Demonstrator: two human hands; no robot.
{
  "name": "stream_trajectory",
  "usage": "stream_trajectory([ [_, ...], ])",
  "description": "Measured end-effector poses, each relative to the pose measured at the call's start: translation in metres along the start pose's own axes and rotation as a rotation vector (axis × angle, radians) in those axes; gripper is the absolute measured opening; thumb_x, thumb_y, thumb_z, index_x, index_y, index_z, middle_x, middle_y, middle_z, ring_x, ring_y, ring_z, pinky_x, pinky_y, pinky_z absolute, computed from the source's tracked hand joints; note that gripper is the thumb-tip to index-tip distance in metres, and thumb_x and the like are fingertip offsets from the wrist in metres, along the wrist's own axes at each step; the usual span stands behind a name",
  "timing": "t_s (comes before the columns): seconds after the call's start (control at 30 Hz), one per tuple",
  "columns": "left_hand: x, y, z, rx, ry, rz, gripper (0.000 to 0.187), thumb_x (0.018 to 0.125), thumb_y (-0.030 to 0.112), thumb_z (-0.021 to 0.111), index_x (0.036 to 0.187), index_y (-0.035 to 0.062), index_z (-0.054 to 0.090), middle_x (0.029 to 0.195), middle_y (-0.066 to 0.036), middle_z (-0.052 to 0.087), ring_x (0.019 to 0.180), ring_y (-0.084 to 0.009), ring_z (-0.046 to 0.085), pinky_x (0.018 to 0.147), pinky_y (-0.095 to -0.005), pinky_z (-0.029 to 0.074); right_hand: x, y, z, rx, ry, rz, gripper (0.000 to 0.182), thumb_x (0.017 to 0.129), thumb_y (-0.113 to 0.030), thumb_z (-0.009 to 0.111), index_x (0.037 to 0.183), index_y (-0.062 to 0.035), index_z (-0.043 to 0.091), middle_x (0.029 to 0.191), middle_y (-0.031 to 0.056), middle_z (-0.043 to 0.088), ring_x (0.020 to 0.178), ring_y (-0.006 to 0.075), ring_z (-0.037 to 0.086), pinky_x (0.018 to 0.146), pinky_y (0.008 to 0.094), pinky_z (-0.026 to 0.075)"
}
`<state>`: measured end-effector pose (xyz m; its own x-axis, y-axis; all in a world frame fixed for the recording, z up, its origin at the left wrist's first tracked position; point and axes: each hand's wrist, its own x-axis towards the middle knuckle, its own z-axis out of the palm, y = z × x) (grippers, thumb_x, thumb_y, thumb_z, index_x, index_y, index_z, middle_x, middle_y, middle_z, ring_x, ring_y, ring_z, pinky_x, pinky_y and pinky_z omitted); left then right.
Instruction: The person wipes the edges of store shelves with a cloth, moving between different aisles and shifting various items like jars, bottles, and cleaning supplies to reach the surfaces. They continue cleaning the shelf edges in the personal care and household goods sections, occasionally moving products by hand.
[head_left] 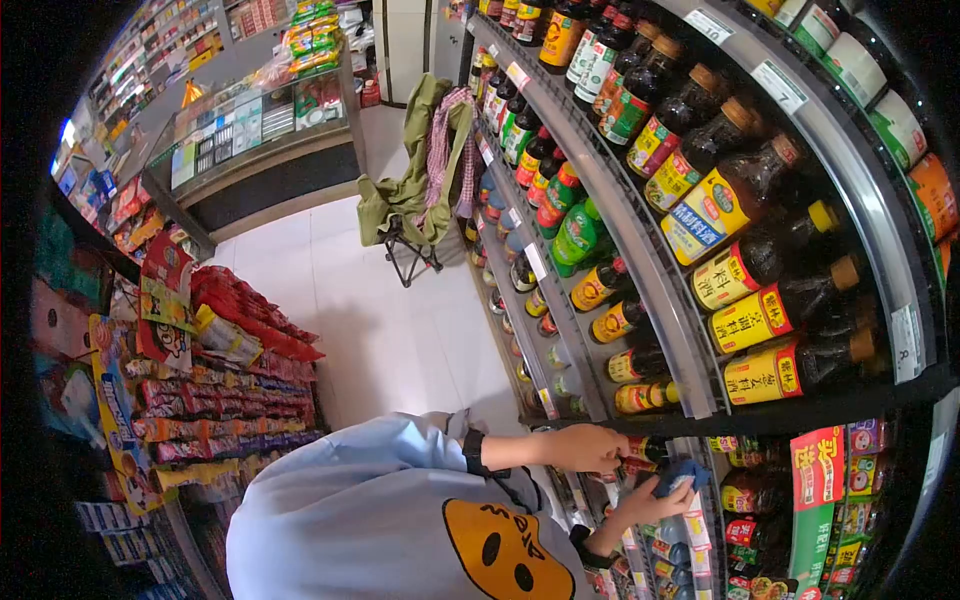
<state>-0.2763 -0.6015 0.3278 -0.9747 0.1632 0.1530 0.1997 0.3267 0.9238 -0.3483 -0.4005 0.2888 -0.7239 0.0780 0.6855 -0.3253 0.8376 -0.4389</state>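
Observation:
My left hand (590,448) is closed around the neck end of a small dark bottle (645,455) with a red part, held in front of the lower shelves. Just beside it, my right hand (655,503) has its fingers round a dark blue cloth (682,477), which lies against the bottle's other end. Both forearms come out of light blue sleeves with dark cuffs. Part of the bottle is hidden by the hands and the cloth.
Shelves (610,165) of sauce bottles run along the right side. Snack packets (220,400) fill a rack at the left. A folding chair (415,190) with a green cover stands in the aisle, near a glass counter (260,125).

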Motion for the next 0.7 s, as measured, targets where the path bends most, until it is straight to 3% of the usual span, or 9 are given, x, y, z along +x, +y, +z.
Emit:
stream_trajectory([
  [0.1, -0.002, 0.004, -0.004, -0.064, -0.001, -0.025, 0.030, 0.086, 0.024, 0.050, 0.104, 0.0004, 0.053, 0.082, -0.013, 0.061, 0.077, -0.0296, 0.060, 0.068, -0.0392, 0.046, 0.004, -0.013, -0.001, 0.008, -0.047, -0.035, 0.046, 0.079, -0.017, 0.059, 0.121, 0.0008, 0.049, 0.118, 0.0217, 0.037, 0.109, 0.0381, 0.040, 0.086, 0.0481, 0.037],
  [0.17, -0.003, 0.003, -0.003, -0.070, 0.001, -0.010, 0.029, 0.086, 0.024, 0.051, 0.104, 0.0007, 0.053, 0.082, -0.013, 0.061, 0.077, -0.0297, 0.060, 0.067, -0.0391, 0.046, 0.006, -0.015, -0.005, 0.020, -0.034, -0.022, 0.046, 0.078, -0.013, 0.059, 0.120, 0.0024, 0.048, 0.118, 0.0226, 0.039, 0.110, 0.0384, 0.041, 0.089, 0.0482, 0.036],
  [0.27, -0.004, 0.007, -0.001, -0.060, -0.011, -0.008, 0.028, 0.086, 0.024, 0.052, 0.104, 0.0019, 0.054, 0.083, -0.013, 0.061, 0.078, -0.0299, 0.060, 0.068, -0.0395, 0.046, 0.008, -0.001, -0.007, 0.029, 0.082, -0.119, 0.046, 0.081, -0.017, 0.059, 0.120, 0.0032, 0.048, 0.118, 0.0226, 0.044, 0.110, 0.0382, 0.043, 0.091, 0.0489, 0.035],
  [0.33, -0.003, 0.006, 0.005, -0.021, -0.031, -0.042, 0.026, 0.086, 0.024, 0.052, 0.103, 0.0041, 0.055, 0.086, -0.014, 0.063, 0.081, -0.0304, 0.061, 0.069, -0.0405, 0.046, 0.006, 0.016, -0.017, -0.065, 0.121, -0.094, 0.049, 0.084, -0.027, 0.059, 0.121, 0.0029, 0.047, 0.119, 0.0215, 0.048, 0.112, 0.0380, 0.044, 0.093, 0.0493, 0.035],
  [0.5, -0.002, 0.004, 0.011, -0.049, -0.056, -0.016, 0.025, 0.085, 0.023, 0.052, 0.105, 0.0075, 0.054, 0.089, -0.011, 0.064, 0.082, -0.0288, 0.062, 0.070, -0.0398, 0.047, 0.006, 0.072, -0.058, -0.228, 0.237, -0.120, 0.044, 0.081, -0.015, 0.057, 0.121, 0.0021, 0.049, 0.119, 0.0200, 0.051, 0.111, 0.0384, 0.046, 0.095, 0.0476, 0.034],
  [0.57, -0.003, 0.003, 0.014, -0.040, -0.095, -0.007, 0.026, 0.085, 0.023, 0.052, 0.108, 0.0107, 0.054, 0.087, -0.009, 0.064, 0.079, -0.0279, 0.063, 0.070, -0.0393, 0.049, 0.005, 0.095, -0.073, -0.326, 0.326, -0.041, 0.041, 0.083, -0.018, 0.060, 0.117, 0.0036, 0.050, 0.108, 0.0202, 0.054, 0.101, 0.0378, 0.050, 0.087, 0.0447, 0.039],
  [0.6, -0.004, 0.002, 0.015, -0.010, -0.085, -0.009, 0.025, 0.085, 0.022, 0.052, 0.108, 0.0111, 0.053, 0.086, -0.009, 0.064, 0.078, -0.0272, 0.063, 0.069, -0.0388, 0.049, 0.004, 0.102, -0.081, -0.333, 0.323, 0.001, 0.043, 0.079, -0.008, 0.062, 0.117, 0.0059, 0.048, 0.108, 0.0215, 0.052, 0.098, 0.0376, 0.051, 0.088, 0.0438, 0.039],
  [0.63, -0.005, 0.003, 0.017, 0.018, -0.076, -0.008, 0.025, 0.085, 0.022, 0.053, 0.108, 0.0115, 0.053, 0.085, -0.008, 0.064, 0.077, -0.0265, 0.063, 0.068, -0.0382, 0.049, -0.001, 0.108, -0.083, -0.360, 0.331, 0.017, 0.043, 0.079, -0.008, 0.062, 0.117, 0.0059, 0.048, 0.108, 0.0215, 0.052, 0.098, 0.0376, 0.051, 0.088, 0.0438, 0.039],
  [0.7, -0.006, 0.004, 0.019, -0.009, -0.112, 0.003, 0.024, 0.085, 0.023, 0.054, 0.106, 0.0116, 0.054, 0.085, -0.008, 0.064, 0.075, -0.0256, 0.063, 0.068, -0.0369, 0.049, -0.010, 0.116, -0.080, -0.205, 0.368, 0.421, 0.049, 0.078, -0.009, 0.062, 0.120, 0.0076, 0.044, 0.111, 0.0233, 0.049, 0.098, 0.0370, 0.050, 0.089, 0.0438, 0.038],
])
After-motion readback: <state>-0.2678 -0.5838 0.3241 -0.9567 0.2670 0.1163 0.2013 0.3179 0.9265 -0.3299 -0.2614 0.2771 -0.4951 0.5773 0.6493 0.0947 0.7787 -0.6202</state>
